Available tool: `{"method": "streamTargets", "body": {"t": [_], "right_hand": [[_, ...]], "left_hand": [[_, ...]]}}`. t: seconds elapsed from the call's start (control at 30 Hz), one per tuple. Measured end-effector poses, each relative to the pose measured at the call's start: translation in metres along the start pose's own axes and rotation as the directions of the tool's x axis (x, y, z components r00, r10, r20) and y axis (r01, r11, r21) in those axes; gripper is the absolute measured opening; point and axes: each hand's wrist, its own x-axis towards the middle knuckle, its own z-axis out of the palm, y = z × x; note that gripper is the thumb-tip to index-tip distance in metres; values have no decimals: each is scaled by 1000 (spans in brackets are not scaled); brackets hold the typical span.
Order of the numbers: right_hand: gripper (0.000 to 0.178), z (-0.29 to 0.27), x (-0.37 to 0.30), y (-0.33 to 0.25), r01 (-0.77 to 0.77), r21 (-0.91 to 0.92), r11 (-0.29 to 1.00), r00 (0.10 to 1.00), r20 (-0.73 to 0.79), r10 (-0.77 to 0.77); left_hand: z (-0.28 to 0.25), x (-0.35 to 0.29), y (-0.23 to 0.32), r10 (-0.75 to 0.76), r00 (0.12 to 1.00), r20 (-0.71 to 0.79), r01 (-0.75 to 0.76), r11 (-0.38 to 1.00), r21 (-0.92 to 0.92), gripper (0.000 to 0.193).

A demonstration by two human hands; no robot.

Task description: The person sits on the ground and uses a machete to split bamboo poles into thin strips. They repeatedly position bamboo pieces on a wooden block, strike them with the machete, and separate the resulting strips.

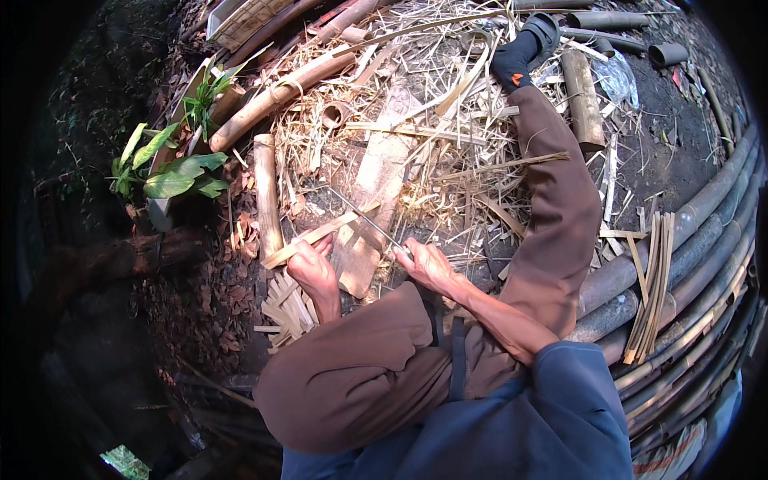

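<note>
Taking the clock face from the middle of the view, the left hand (pixel 314 272), at 8 o'clock, has its fingers clamped on a pale bamboo strip (pixel 323 233), though some fingertips are hard to make out. The strip lies just toward 9 o'clock, slanting up to the middle. The right hand (pixel 428 266), at 4 o'clock, has its fingers closed round the handle of a thin knife (pixel 362 214); they hide most of that handle. The blade points toward 10 o'clock and crosses the strip near its far end; whether they touch I cannot tell. Beneath runs a worn board (pixel 382 178), its far end at 12 o'clock blurred by glare and shavings. A pile of cut strips (pixel 286 308) sits at 8 o'clock, partly covered by the person's knee (pixel 320 376). At 3 o'clock a strip bundle (pixel 652 288) rests on long poles (pixel 712 220), which the dark rim cuts off. A crate (pixel 244 22) at 11 o'clock is cropped by the top edge, and deep shadow swallows the ground around 8 o'clock.
</note>
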Motion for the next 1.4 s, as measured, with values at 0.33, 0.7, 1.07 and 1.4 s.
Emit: {"method": "streamTargets", "body": {"t": [0.33,0.7,1.07,1.4], "right_hand": [[43,2,9,18,-18,-39,999,998,54,20],[50,6,23,69,-395,405,824,914,260,311],[33,13,-3,3,-7,22,1000,999,-37,7],[24,10,2,29,-156,102,982,988,1,157]], "left_hand": [[5,11,5,-30,999,-32,30,1000,6,44],[22,88,-31,56,906,-420,-315,750,-581,40],[-7,39,-3,5,995,-104,11,988,157,45],[17,-10,19,19,1000,12,-20,997,72,54]]}}
